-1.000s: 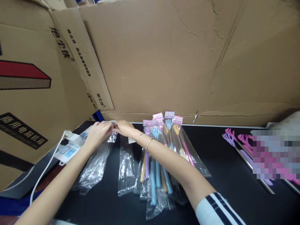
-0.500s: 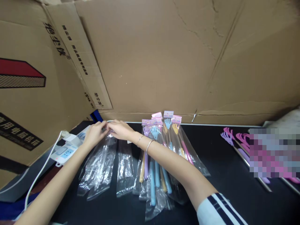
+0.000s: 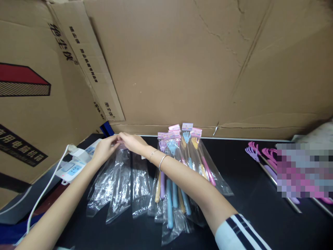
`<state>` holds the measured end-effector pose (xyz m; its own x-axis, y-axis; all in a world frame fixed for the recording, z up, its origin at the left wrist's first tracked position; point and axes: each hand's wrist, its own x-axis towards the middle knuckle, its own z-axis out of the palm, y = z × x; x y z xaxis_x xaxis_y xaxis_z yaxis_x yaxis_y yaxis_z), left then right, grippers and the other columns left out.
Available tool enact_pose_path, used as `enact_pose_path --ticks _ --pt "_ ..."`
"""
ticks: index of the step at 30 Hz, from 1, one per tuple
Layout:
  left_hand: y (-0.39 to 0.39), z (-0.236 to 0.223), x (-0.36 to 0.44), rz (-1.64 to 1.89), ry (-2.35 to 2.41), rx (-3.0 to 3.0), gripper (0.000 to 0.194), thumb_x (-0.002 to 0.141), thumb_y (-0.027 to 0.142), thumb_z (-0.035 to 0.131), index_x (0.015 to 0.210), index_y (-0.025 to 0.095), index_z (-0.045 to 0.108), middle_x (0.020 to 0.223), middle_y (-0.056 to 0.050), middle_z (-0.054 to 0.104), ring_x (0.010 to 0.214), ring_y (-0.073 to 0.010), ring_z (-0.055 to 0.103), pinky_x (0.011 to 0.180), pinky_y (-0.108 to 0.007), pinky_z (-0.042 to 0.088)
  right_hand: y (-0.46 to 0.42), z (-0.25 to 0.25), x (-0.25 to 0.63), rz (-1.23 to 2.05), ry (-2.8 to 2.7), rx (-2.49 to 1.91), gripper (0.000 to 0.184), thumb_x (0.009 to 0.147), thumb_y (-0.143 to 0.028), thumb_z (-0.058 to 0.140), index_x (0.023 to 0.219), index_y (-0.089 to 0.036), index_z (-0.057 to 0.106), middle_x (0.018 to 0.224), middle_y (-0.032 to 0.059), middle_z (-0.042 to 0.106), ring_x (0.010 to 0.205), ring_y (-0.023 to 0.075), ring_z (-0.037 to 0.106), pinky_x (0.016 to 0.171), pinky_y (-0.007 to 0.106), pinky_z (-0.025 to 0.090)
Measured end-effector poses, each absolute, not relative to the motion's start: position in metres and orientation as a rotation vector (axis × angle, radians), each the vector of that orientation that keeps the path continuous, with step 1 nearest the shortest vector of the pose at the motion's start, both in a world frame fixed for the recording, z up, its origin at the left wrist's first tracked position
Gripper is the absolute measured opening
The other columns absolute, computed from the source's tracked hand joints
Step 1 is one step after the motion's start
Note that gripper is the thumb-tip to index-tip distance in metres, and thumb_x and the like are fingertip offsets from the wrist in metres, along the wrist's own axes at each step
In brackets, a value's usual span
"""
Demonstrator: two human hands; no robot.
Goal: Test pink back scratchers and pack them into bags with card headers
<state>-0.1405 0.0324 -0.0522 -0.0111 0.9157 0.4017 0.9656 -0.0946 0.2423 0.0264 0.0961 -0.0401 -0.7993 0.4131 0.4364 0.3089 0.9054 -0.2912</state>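
Observation:
My left hand (image 3: 104,148) and my right hand (image 3: 131,142) meet at the far left of the black table (image 3: 247,208). Together they pinch the top end of a clear plastic bag (image 3: 121,184), which trails toward me. It lies among a small heap of empty clear bags (image 3: 102,185). Just right of my right forearm lies a pile of packed back scratchers (image 3: 179,166) in clear sleeves with pink header cards, in blue, purple, yellow and pink.
A white power strip (image 3: 75,165) with a white cable (image 3: 44,194) sits left of my left hand. Loose pink and purple back scratchers (image 3: 260,156) lie at the right. Cardboard walls (image 3: 182,69) stand behind and to the left.
One clear bag has come away from the heap and now fans out to the right of it, with both hands still pinching its top end.

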Motion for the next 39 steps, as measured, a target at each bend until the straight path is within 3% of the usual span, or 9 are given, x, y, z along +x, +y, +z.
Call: enact_pose_path --ticks 5,14,20,24,27,34,39 --pt "0.032 -0.05 -0.138 -0.841 -1.969 -2.202 0.036 0.081 0.049 0.044 0.09 0.02 0.064 0.092 -0.006 0.07 0.083 -0.0223 0.063 0.076 -0.028 0.047 0.099 -0.039 0.025 0.321 -2.545 -0.685 0.016 0.091 -0.031 0.046 0.102 -0.02 0.051 0.105 0.005 0.059 0.085 0.0159 0.059 0.072 0.027 0.04" --pt "0.028 -0.05 -0.14 -0.781 -2.18 -2.076 0.044 0.075 0.057 0.05 0.093 0.022 0.07 0.09 -0.004 0.072 0.082 -0.0242 0.066 0.068 -0.026 0.046 0.118 -0.029 0.032 0.583 -2.549 -0.769 0.013 0.081 -0.035 0.061 0.086 -0.024 0.063 0.082 -0.0039 0.065 0.075 0.0109 0.058 0.063 0.021 0.038" --pt "0.025 -0.056 -0.152 -0.817 -2.191 -2.173 0.042 0.077 0.056 0.049 0.088 0.021 0.069 0.091 -0.004 0.072 0.084 -0.022 0.065 0.075 -0.027 0.047 0.145 -0.021 0.048 0.641 -2.426 -0.815 0.026 0.09 -0.037 0.048 0.104 -0.017 0.058 0.096 0.0011 0.063 0.086 0.0104 0.058 0.073 0.023 0.043" --pt "0.028 -0.051 -0.157 -0.729 -2.16 -2.166 0.042 0.08 0.054 0.047 0.102 0.024 0.065 0.089 -0.003 0.071 0.088 -0.0222 0.063 0.077 -0.028 0.047 0.157 -0.019 0.067 0.676 -2.458 -0.849 0.033 0.091 -0.035 0.048 0.115 -0.014 0.053 0.11 0.0072 0.058 0.094 0.0159 0.058 0.081 0.036 0.049" --pt "0.032 -0.043 -0.153 -0.564 -2.141 -1.981 0.043 0.08 0.054 0.048 0.109 0.026 0.063 0.088 -0.005 0.07 0.09 -0.0262 0.062 0.068 -0.03 0.046 0.155 -0.024 0.076 0.699 -2.565 -0.888 0.036 0.088 -0.035 0.053 0.118 -0.015 0.052 0.116 0.0083 0.055 0.098 0.0184 0.057 0.082 0.04 0.05" --pt "0.029 -0.033 -0.141 -0.327 -2.153 -1.737 0.044 0.084 0.05 0.048 0.113 0.02 0.06 0.088 -0.014 0.068 0.092 -0.0319 0.061 0.059 -0.031 0.044 0.131 -0.035 0.074 0.464 -2.672 -1.096 0.035 0.089 -0.035 0.052 0.118 -0.016 0.052 0.117 0.0084 0.055 0.099 0.0186 0.056 0.083 0.04 0.049" --pt "0.017 -0.036 -0.13 -0.21 -2.042 -1.752 0.055 0.087 0.045 0.043 0.128 0.009 0.048 0.106 -0.021 0.063 0.108 -0.0362 0.052 0.072 -0.04 0.048 0.115 -0.023 0.078 0.226 -2.648 -1.107 0.035 0.089 -0.035 0.052 0.118 -0.016 0.052 0.117 0.0085 0.054 0.099 0.0185 0.056 0.083 0.04 0.049"
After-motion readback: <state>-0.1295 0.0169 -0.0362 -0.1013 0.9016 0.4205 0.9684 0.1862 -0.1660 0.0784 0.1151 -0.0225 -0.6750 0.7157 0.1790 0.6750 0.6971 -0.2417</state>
